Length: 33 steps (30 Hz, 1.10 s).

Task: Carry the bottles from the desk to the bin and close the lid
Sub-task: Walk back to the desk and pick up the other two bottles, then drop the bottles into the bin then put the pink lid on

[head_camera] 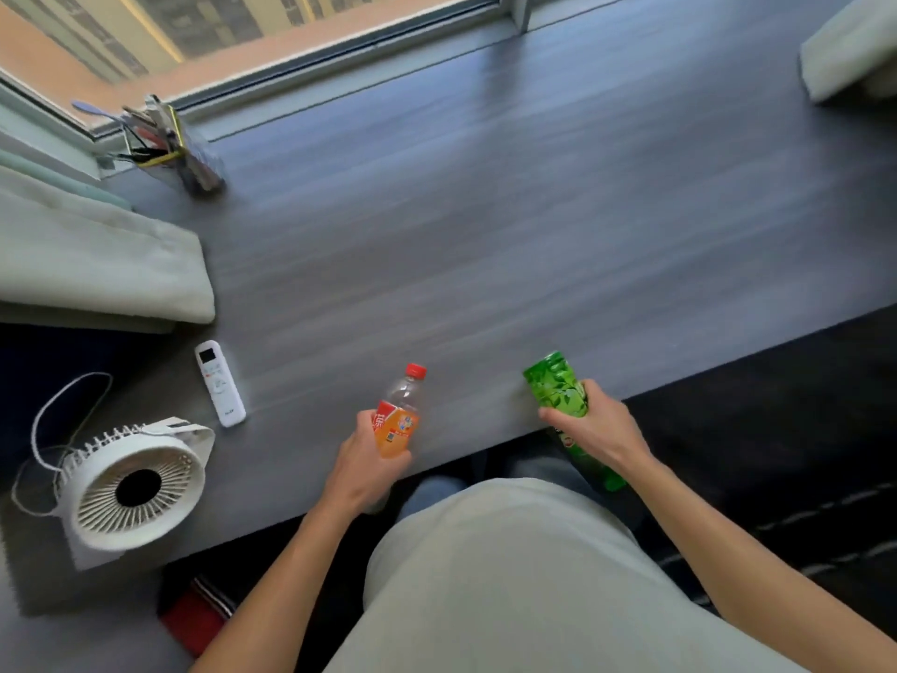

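You are gripping a bottle in each hand at the near edge of the dark desk [534,211]. Your left hand [366,466] is wrapping closed around the orange-labelled bottle [400,415], which is showing a red cap and a clear upper part that is looking empty. Your right hand [594,427] is closing around the middle of the green bottle [565,395], which is tilting, its lower end reaching past the desk edge toward your lap; what it holds cannot be told through the green leaf-print wrap. Left of the bottles, a white remote [219,382] is lying flat on the desk, and a white fan [133,485] is sitting at the near left corner. At the far left by the window, a clear pen holder [187,153] is standing full of pens and other small items, too blurred to tell apart.
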Each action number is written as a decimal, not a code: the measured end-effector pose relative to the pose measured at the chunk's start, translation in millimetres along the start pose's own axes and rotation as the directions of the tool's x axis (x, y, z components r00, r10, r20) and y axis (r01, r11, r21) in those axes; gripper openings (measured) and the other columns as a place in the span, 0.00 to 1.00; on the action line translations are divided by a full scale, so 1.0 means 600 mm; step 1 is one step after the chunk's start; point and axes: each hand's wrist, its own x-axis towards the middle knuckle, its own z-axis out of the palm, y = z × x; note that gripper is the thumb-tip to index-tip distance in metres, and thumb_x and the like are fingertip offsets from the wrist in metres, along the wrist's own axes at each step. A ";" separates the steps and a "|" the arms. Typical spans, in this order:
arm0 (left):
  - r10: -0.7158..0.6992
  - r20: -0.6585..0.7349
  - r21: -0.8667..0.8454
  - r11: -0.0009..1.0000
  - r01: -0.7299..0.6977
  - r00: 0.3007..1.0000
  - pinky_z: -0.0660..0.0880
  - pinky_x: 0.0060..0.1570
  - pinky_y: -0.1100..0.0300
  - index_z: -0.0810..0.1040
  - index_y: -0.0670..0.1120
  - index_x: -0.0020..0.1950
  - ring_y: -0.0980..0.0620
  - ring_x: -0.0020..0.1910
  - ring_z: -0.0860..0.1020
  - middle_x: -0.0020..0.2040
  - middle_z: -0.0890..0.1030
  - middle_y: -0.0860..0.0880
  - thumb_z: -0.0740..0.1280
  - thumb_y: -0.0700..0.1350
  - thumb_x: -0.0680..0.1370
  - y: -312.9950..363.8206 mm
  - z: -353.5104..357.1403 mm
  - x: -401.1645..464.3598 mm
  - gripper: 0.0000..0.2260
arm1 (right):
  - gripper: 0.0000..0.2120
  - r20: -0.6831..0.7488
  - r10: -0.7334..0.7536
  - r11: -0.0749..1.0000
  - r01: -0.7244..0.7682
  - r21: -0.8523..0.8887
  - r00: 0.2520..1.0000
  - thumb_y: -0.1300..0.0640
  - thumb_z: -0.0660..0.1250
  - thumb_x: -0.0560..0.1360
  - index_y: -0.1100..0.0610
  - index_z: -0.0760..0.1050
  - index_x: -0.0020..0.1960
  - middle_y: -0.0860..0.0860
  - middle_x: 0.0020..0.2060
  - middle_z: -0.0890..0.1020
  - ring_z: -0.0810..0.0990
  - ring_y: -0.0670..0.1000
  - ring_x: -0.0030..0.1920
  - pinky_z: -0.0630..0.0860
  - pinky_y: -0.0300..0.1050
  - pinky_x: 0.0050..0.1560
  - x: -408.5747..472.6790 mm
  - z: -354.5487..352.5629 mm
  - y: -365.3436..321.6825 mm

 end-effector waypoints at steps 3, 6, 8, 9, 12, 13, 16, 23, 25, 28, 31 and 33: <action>0.075 0.067 0.087 0.993 -0.081 0.995 0.74 0.37 0.56 0.65 0.61 0.53 0.59 0.42 0.78 0.44 0.79 0.57 0.71 0.66 0.65 -0.006 0.011 -0.009 0.23 | 0.25 -0.044 0.100 0.993 -0.097 0.072 0.994 0.27 0.67 0.63 0.43 0.71 0.50 0.42 0.41 0.82 0.81 0.48 0.42 0.80 0.52 0.48 -0.041 0.026 0.055; 0.139 0.152 0.191 0.967 -0.167 0.979 0.77 0.41 0.54 0.64 0.62 0.53 0.58 0.42 0.79 0.44 0.79 0.58 0.69 0.67 0.67 0.011 0.029 -0.007 0.22 | 0.27 -0.060 0.240 0.962 -0.229 0.149 0.969 0.26 0.66 0.62 0.43 0.70 0.51 0.43 0.41 0.82 0.81 0.49 0.42 0.80 0.52 0.47 -0.082 0.059 0.124; 0.189 0.232 0.287 0.924 -0.253 0.954 0.79 0.45 0.51 0.64 0.62 0.55 0.55 0.44 0.79 0.45 0.79 0.58 0.69 0.66 0.66 0.040 0.049 -0.005 0.23 | 0.28 -0.065 0.362 0.911 -0.338 0.237 0.930 0.26 0.66 0.61 0.43 0.70 0.51 0.43 0.40 0.81 0.81 0.51 0.42 0.80 0.51 0.47 -0.116 0.082 0.178; 0.214 0.274 0.330 0.895 -0.301 0.938 0.80 0.46 0.50 0.65 0.61 0.56 0.53 0.44 0.80 0.46 0.80 0.58 0.69 0.66 0.66 0.060 0.063 -0.003 0.24 | 0.29 -0.065 0.417 0.879 -0.384 0.282 0.907 0.26 0.67 0.60 0.43 0.70 0.51 0.44 0.40 0.81 0.81 0.51 0.41 0.79 0.50 0.44 -0.133 0.094 0.206; 0.287 0.391 0.414 0.794 -0.445 0.875 0.80 0.47 0.48 0.67 0.59 0.58 0.50 0.44 0.80 0.46 0.81 0.55 0.69 0.66 0.65 0.134 0.115 -0.002 0.26 | 0.30 -0.028 0.553 0.768 -0.496 0.404 0.833 0.26 0.67 0.59 0.45 0.71 0.51 0.46 0.41 0.80 0.79 0.52 0.41 0.75 0.48 0.41 -0.190 0.128 0.287; 0.306 0.425 0.432 0.758 -0.489 0.852 0.79 0.47 0.48 0.67 0.58 0.58 0.50 0.44 0.80 0.46 0.81 0.55 0.69 0.67 0.65 0.162 0.136 -0.003 0.26 | 0.30 -0.010 0.591 0.723 -0.524 0.450 0.807 0.26 0.67 0.58 0.46 0.72 0.51 0.47 0.41 0.80 0.80 0.54 0.43 0.76 0.49 0.43 -0.209 0.140 0.313; 0.342 0.518 0.468 0.654 -0.595 0.784 0.78 0.44 0.50 0.66 0.60 0.57 0.51 0.43 0.79 0.46 0.80 0.55 0.69 0.68 0.64 0.247 0.203 -0.013 0.26 | 0.29 0.043 0.679 0.578 -0.570 0.584 0.732 0.29 0.70 0.60 0.49 0.74 0.49 0.50 0.44 0.83 0.81 0.56 0.47 0.79 0.51 0.50 -0.263 0.174 0.384; 0.337 0.613 0.534 0.489 -0.689 0.715 0.81 0.46 0.49 0.65 0.60 0.58 0.52 0.44 0.80 0.46 0.80 0.56 0.69 0.69 0.64 0.407 0.357 -0.034 0.28 | 0.24 0.192 0.754 0.272 -0.565 0.779 0.628 0.38 0.76 0.66 0.52 0.77 0.53 0.53 0.48 0.84 0.82 0.58 0.50 0.79 0.52 0.55 -0.330 0.185 0.515; 0.321 0.614 0.565 0.459 -0.686 0.721 0.81 0.45 0.49 0.64 0.60 0.57 0.53 0.42 0.80 0.46 0.79 0.55 0.68 0.69 0.64 0.435 0.391 -0.032 0.28 | 0.24 0.205 0.760 0.214 -0.536 0.817 0.617 0.40 0.77 0.66 0.53 0.77 0.54 0.54 0.49 0.85 0.82 0.58 0.51 0.79 0.53 0.57 -0.326 0.166 0.548; 0.275 0.619 0.600 0.439 -0.669 0.736 0.82 0.42 0.50 0.65 0.59 0.57 0.53 0.41 0.80 0.45 0.79 0.55 0.69 0.69 0.65 0.468 0.420 -0.027 0.27 | 0.26 0.203 0.757 0.191 -0.508 0.840 0.621 0.39 0.77 0.65 0.54 0.77 0.55 0.55 0.49 0.85 0.83 0.58 0.51 0.79 0.53 0.57 -0.304 0.115 0.597; 0.232 0.591 0.642 0.444 -0.625 0.772 0.82 0.46 0.49 0.68 0.56 0.57 0.51 0.42 0.81 0.46 0.81 0.52 0.70 0.67 0.65 0.490 0.421 -0.026 0.27 | 0.28 0.171 0.750 0.197 -0.462 0.865 0.639 0.35 0.75 0.64 0.53 0.78 0.54 0.55 0.49 0.85 0.83 0.58 0.51 0.79 0.54 0.58 -0.276 0.043 0.630; 0.200 0.569 0.665 0.458 -0.590 0.797 0.81 0.47 0.49 0.69 0.56 0.57 0.50 0.43 0.81 0.46 0.81 0.51 0.70 0.65 0.65 0.510 0.421 -0.023 0.26 | 0.28 0.127 0.765 0.204 -0.425 0.882 0.632 0.34 0.74 0.63 0.52 0.77 0.53 0.53 0.48 0.85 0.83 0.58 0.50 0.80 0.53 0.56 -0.255 -0.016 0.649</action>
